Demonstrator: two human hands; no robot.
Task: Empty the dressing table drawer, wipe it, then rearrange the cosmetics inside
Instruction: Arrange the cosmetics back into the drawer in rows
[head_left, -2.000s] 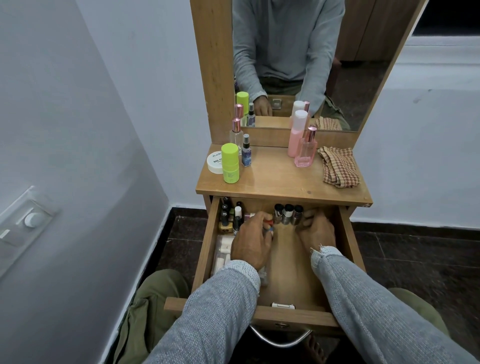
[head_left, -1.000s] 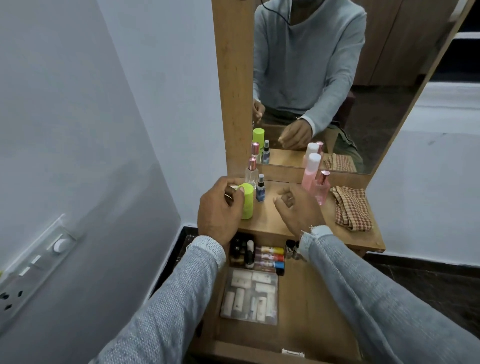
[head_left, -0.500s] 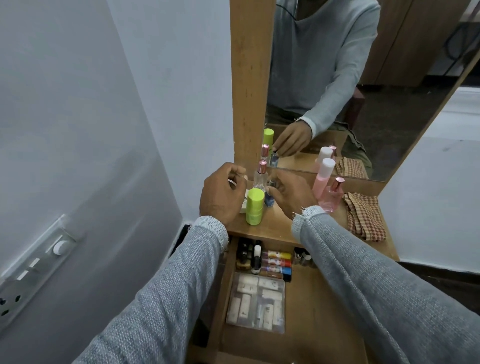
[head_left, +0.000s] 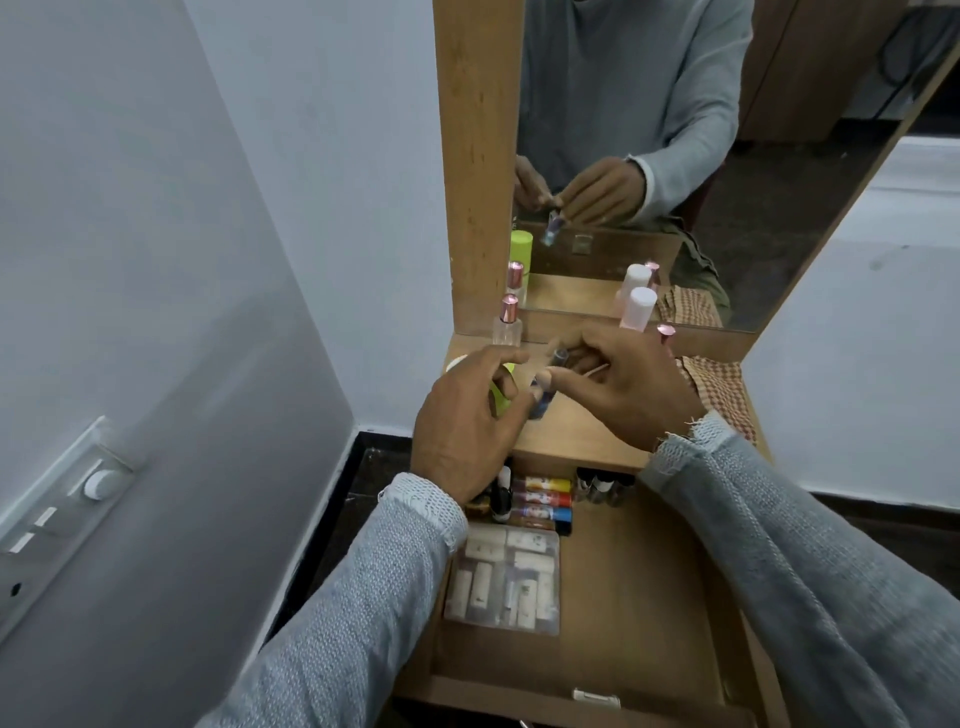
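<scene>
The dressing table drawer (head_left: 628, 597) is pulled open below me. It holds a clear case of white tubes (head_left: 501, 577), a row of colourful tubes (head_left: 543, 499) and small dark bottles (head_left: 602, 486) at the back. Above the table top (head_left: 576, 441), my right hand (head_left: 623, 384) pinches a small blue spray bottle (head_left: 543, 397) with a dark cap, tilted and off the wood. My left hand (head_left: 462, 415) hovers just left of it with fingers loosely spread, covering most of a lime green bottle (head_left: 501, 397).
On the table top stand a clear perfume bottle with a pink cap (head_left: 506, 325), a white jar (head_left: 457, 362), a pink bottle with a white cap (head_left: 636, 306) and a checked cloth (head_left: 717, 384). The mirror (head_left: 675, 156) rises behind; a wall is close on the left.
My right hand has picked the small blue bottle up off the table top. My left hand has left the white jar and come across toward the bottle.
</scene>
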